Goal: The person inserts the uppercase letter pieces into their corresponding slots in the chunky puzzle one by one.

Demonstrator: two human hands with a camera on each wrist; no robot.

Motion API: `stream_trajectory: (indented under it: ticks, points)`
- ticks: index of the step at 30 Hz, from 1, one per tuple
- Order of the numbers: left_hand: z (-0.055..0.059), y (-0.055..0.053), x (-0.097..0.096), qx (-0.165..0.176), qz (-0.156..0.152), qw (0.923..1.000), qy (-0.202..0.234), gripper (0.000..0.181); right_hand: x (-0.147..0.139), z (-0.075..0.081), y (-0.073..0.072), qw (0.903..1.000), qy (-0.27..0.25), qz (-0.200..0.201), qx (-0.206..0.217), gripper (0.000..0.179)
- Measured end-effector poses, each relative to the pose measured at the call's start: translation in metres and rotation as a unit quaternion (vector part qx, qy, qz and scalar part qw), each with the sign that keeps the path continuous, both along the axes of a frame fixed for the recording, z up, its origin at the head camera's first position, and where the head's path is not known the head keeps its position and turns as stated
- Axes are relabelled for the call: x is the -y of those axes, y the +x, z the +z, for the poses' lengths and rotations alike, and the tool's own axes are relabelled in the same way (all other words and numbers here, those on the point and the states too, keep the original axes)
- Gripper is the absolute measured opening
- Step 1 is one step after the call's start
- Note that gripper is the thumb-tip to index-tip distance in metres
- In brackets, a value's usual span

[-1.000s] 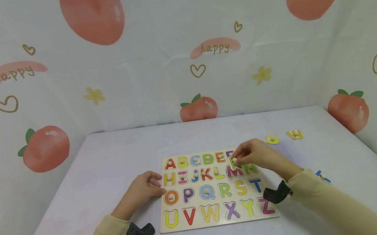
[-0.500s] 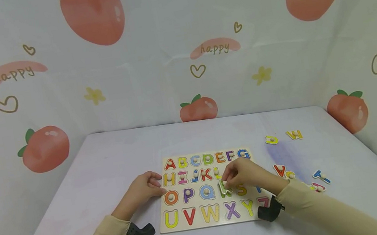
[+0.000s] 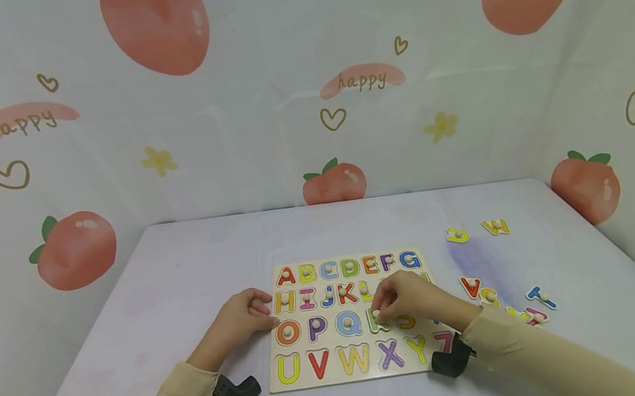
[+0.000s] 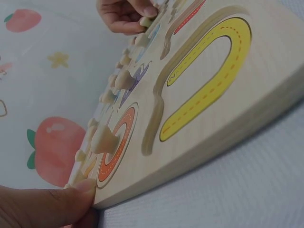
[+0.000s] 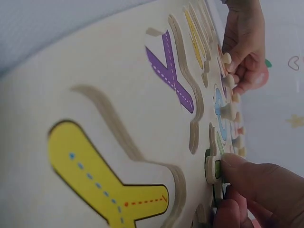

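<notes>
A wooden alphabet puzzle board [image 3: 370, 371] lies flat on the table, its first two rows and O, P, Q bearing knobbed letters. My right hand [image 3: 411, 297] pinches the green letter R piece [image 5: 211, 168] by its knob. In the right wrist view the piece sits at the green R recess, slightly raised on one side. My left hand [image 3: 243, 320] rests at the board's left edge, fingers relaxed, with the thumb [image 4: 71, 197] touching the rim beside the orange O [image 4: 114, 161]. The right hand hides part of the second and third rows.
Right of the board lie loose knobbed letters: a yellow piece [image 3: 457, 235], a W [image 3: 495, 227], a red V [image 3: 471, 286], a blue T [image 3: 541, 297], a pink piece [image 3: 537, 315] and others partly behind the right sleeve [image 3: 540, 343]. A printed cloth [image 3: 257, 131] hangs behind the table.
My right hand has carried the green R from over the M area down and left to the R recess, lowering it there. The left hand has stayed put.
</notes>
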State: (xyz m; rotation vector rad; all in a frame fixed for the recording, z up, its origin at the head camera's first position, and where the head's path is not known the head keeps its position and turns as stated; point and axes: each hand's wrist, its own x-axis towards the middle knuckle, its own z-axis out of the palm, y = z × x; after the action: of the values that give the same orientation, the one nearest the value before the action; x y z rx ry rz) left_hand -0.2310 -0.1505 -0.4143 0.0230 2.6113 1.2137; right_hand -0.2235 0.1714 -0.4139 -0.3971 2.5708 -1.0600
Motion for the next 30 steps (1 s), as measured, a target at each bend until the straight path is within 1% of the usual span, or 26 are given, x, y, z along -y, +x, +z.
stream_trajectory:
  ticks: [10, 20, 30]
  points:
    - [-0.0028, -0.0008, 0.0009, 0.001, 0.003, 1.0000, 0.003, 0.046, 0.0009, -0.0005, -0.0005, 1.0000, 0.004, -0.001, 0.004, 0.011]
    - [-0.0029, -0.0011, 0.0018, -0.003, -0.003, 1.0000, 0.005, 0.047, 0.0018, -0.0010, -0.0001, 0.9998, 0.019, 0.004, 0.000, 0.013]
    - [-0.0055, -0.0025, 0.0025, -0.004, -0.005, 0.9999, 0.010, 0.047, 0.0005, -0.0001, 0.0011, 0.9999, 0.006, 0.013, 0.001, 0.016]
